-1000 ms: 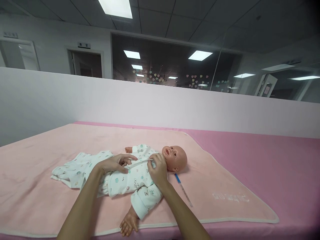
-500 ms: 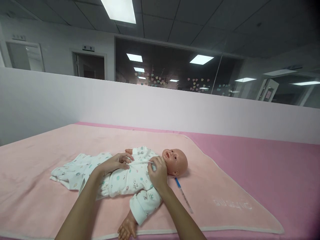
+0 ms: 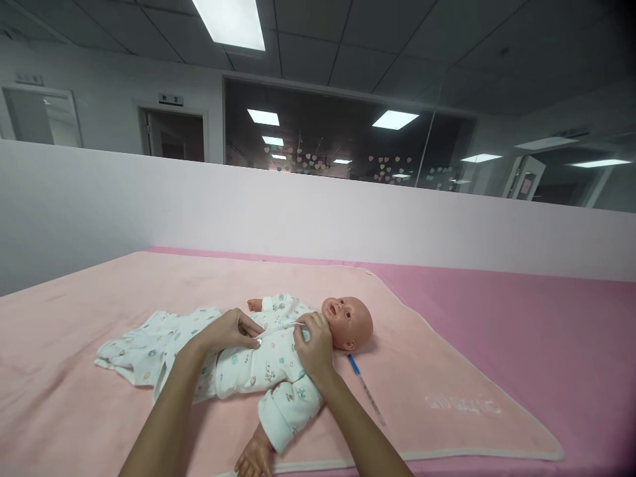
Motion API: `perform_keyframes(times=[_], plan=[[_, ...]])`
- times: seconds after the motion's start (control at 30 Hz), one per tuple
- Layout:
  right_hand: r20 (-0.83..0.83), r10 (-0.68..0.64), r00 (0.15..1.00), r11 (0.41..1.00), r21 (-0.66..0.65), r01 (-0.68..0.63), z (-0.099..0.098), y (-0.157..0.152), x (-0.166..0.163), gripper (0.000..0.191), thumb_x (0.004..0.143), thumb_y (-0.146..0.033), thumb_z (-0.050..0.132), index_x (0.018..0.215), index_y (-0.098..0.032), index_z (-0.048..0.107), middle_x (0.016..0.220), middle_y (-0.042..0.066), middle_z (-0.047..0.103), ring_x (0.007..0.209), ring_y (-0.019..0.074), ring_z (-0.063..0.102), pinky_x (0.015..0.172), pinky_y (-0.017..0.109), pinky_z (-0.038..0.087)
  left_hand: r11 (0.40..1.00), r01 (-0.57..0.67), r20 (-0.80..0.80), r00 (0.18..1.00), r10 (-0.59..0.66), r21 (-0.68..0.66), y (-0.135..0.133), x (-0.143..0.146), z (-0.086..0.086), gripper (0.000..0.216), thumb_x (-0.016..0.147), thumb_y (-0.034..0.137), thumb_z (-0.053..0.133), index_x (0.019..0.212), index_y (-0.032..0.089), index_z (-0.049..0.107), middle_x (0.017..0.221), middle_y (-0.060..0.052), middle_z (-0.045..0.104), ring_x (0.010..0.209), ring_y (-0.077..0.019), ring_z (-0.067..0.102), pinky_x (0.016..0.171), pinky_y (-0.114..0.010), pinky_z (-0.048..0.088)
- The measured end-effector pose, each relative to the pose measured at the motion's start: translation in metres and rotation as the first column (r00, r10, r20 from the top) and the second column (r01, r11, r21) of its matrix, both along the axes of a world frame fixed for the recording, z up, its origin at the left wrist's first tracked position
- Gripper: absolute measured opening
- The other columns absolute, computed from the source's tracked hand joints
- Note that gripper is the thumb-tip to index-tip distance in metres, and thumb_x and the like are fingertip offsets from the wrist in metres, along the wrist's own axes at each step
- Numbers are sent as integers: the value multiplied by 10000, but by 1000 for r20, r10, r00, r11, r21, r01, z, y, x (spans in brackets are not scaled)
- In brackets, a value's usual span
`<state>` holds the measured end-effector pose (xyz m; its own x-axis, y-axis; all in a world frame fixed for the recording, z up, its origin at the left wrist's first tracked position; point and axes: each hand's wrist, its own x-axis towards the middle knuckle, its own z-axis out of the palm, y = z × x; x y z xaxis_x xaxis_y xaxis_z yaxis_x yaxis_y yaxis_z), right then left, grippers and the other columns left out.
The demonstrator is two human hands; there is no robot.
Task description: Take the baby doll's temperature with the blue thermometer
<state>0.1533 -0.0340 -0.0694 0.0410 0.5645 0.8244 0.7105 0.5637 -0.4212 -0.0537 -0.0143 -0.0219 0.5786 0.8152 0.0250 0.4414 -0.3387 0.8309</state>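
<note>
A baby doll [image 3: 349,324] lies on its back, head to the right, in a white printed baby top [image 3: 263,363] and matching trousers [image 3: 139,344]. My left hand [image 3: 232,333] is closed in a pinch on the top's front edge, at the doll's belly; a small round pale spot, perhaps a snap, shows by the thumb. Up at the collar, my right hand [image 3: 315,344] has its fingers curled on the same edge, just below the chin. The doll's near arm [image 3: 256,454] points toward me. Beside its head rests a slim blue-ended stick [image 3: 365,387], like a glass thermometer.
Beneath the doll is a peach blanket [image 3: 447,371] with a pale border, spread over a pink surface [image 3: 521,318]. A low white wall [image 3: 318,218] runs along the back. Beyond it are a doorway [image 3: 176,136] and a dark window [image 3: 342,132] with heart stickers.
My left hand's fingers have drawn together, from spread over the belly to pinching the top's edge. My right hand stays at the collar. The view has shifted slightly.
</note>
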Motion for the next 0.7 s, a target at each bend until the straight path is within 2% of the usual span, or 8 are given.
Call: perform_keyframes(times=[0.23, 0.37, 0.43, 0.53, 0.6, 0.7], plan=[[-6, -16, 1000, 1000, -11, 16, -1, 0, -1, 131, 725, -105, 433, 701, -186, 533, 728, 25, 551, 762, 168, 478, 707, 288, 372, 998, -23, 6, 1000, 23, 50, -5, 2, 3, 207, 584, 251, 598, 733, 155, 706, 661, -2, 645, 576, -130, 490, 498, -217, 332], [-7, -11, 1000, 1000, -1, 11, -1, 1, -1, 129, 720, -107, 437, 695, -186, 535, 717, 24, 549, 751, 165, 477, 693, 283, 375, 982, -44, -82, 995, 60, 184, -6, 4, 2, 171, 594, 198, 508, 610, 165, 675, 510, 27, 521, 472, -84, 346, 444, -221, 211], [-8, -4, 1000, 1000, -6, 4, 0, 0, -1, 128, 719, -103, 437, 693, -186, 532, 715, 24, 547, 747, 165, 477, 690, 282, 375, 949, -35, -160, 983, 89, 314, -8, 7, 3, 186, 577, 155, 462, 504, 186, 629, 441, 42, 404, 445, -72, 244, 452, -235, 148], [-4, -2, 1000, 1000, -27, 2, 1, -1, -1, 129, 721, -98, 436, 696, -185, 527, 723, 25, 548, 752, 165, 478, 697, 284, 375, 867, -17, -284, 942, 181, 499, -14, 13, 3, 208, 541, 119, 429, 406, 213, 556, 415, 46, 256, 442, -79, 139, 478, -256, 96], [2, -5, 1000, 999, -37, 5, 1, -1, -1, 127, 723, -96, 437, 699, -183, 525, 730, 24, 551, 758, 165, 478, 706, 286, 374, 812, -28, -345, 896, 279, 583, -20, 18, 1, 213, 538, 123, 422, 389, 224, 534, 408, 41, 229, 436, -89, 120, 483, -262, 90], [8, -11, 1000, 999, -36, 12, 0, 0, -1, 122, 728, -99, 437, 698, -182, 522, 733, 26, 552, 763, 166, 476, 713, 291, 372, 743, -54, -371, 841, 394, 667, -27, 22, -2, 240, 575, 145, 402, 405, 239, 541, 390, 25, 279, 419, -104, 167, 480, -257, 113]])
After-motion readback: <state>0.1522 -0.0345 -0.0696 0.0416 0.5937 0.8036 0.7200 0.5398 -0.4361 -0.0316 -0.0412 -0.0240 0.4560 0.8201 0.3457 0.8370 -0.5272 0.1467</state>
